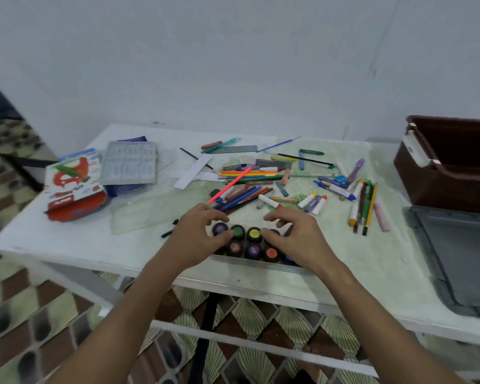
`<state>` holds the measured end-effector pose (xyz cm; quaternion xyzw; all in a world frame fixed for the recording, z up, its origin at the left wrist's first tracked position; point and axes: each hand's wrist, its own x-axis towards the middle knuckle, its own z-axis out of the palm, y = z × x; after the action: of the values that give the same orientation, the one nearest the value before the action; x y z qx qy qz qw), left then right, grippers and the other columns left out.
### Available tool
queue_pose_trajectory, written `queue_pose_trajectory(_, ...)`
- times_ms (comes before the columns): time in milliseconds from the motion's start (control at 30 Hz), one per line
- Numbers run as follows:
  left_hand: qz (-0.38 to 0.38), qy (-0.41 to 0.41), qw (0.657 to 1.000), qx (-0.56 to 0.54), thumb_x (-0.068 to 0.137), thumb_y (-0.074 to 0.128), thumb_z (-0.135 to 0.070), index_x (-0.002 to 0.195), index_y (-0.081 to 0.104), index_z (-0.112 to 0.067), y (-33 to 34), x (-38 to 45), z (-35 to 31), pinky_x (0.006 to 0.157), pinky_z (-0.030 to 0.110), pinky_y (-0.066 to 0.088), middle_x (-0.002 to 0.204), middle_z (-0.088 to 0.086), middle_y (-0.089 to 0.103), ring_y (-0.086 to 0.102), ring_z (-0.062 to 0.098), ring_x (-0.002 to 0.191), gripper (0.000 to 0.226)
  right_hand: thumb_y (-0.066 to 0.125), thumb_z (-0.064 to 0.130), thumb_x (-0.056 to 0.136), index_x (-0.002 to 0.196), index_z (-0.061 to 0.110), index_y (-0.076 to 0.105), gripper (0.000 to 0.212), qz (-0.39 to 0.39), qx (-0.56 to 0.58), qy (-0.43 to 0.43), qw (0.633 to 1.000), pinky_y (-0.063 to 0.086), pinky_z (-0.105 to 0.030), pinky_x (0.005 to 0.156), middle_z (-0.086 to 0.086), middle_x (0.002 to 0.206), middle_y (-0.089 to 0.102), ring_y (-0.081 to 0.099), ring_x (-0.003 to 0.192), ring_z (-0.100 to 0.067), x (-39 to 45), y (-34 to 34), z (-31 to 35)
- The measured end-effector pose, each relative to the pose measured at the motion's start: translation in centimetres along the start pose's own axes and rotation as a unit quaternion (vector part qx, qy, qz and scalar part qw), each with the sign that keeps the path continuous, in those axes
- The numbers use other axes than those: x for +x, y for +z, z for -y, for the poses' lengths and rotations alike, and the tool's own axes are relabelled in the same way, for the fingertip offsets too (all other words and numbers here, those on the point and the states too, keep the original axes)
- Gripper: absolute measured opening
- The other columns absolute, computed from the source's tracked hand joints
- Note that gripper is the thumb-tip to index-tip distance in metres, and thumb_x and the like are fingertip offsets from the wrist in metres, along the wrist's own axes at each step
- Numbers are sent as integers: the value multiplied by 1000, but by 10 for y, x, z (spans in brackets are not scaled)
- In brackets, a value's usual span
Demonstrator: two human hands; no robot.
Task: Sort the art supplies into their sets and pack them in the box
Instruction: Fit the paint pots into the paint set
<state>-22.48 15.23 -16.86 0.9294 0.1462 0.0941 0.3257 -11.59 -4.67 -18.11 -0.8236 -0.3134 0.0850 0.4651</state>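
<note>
Black-capped paint pots (254, 242) fill a near tray (261, 261); left hand (203, 236) and right hand (297, 236) grip its ends; brown box (427, 173) far right.

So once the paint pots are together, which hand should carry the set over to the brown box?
Probably the right hand. It already rests on the paint pots, and the brown box stands on the table's right end; the left hand would reach across.
</note>
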Motion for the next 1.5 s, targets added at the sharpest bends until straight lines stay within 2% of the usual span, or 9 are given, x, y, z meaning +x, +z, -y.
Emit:
queue_pose_trajectory(133,-47,-81,995,15,80,74,-35,106,69,-26,-33,-14,36,72,12,36,104,-5,57,57,9,90,28,74,25,81,101,21,70,21,66,-8,-37,997,40,-7,69,11,99,63,56,86,-3,32,35,19)
queue_pose_trajectory(367,-108,-283,952,43,73,78,-45,136,48,-18,-86,-12,127,99,37,42,136,11,47,49,23,119,75,83,32,70,121,13,62,59,148,-43,-15,988,40,-9,65,1,108,62,56,86,-6,109,88,38)
queue_pose_trajectory(533,-57,-297,953,22,54,86,-57,147,32,-24,-103,-19,169,106,48,39,146,4,40,41,26,129,112,84,41,66,137,14,48,85,192,-149,-8,970,42,-35,100,-5,129,57,53,118,-22,141,113,40)
queue_pose_trajectory(667,-33,-336,941,36,55,83,-61,143,40,-11,-100,-17,182,104,43,41,142,10,43,47,28,125,110,77,62,61,133,14,50,90,214,-244,8,946,41,-43,101,-6,129,56,46,123,-30,152,126,33)
queue_pose_trajectory(933,-98,-295,950,4,71,82,-41,121,61,-7,-94,-14,174,62,26,36,89,-1,57,54,16,82,64,81,53,60,88,11,59,56,185,-211,0,960,46,-38,79,-5,94,59,55,102,-31,152,127,37)
queue_pose_trajectory(1000,-127,-281,951,-4,70,83,-38,124,59,-10,-97,-16,169,63,26,36,94,1,59,54,17,85,66,84,45,62,99,4,62,59,160,-168,-9,973,47,-39,83,-8,100,61,56,101,-28,149,125,41)
queue_pose_trajectory(1133,-165,-243,956,-17,67,86,-35,83,58,-10,-108,-15,151,59,28,36,79,3,54,49,19,71,40,85,39,66,137,6,47,88,126,-87,-12,988,43,-33,93,-5,116,54,52,111,-22,142,109,48)
queue_pose_trajectory(1300,-132,-205,970,-17,69,84,-39,119,62,-11,-107,-6,114,67,29,48,91,0,60,57,18,81,62,86,36,66,140,7,45,89,97,-51,20,994,38,-22,84,-3,124,54,50,104,-12,120,63,51)
queue_pose_trajectory(1500,-94,-134,985,-57,67,85,-38,127,58,-19,-68,-4,59,62,15,42,95,-5,61,60,9,76,69,86,38,65,134,14,52,81,-5,-54,58,997,36,-20,82,3,117,53,51,100,-10,47,-7,26)
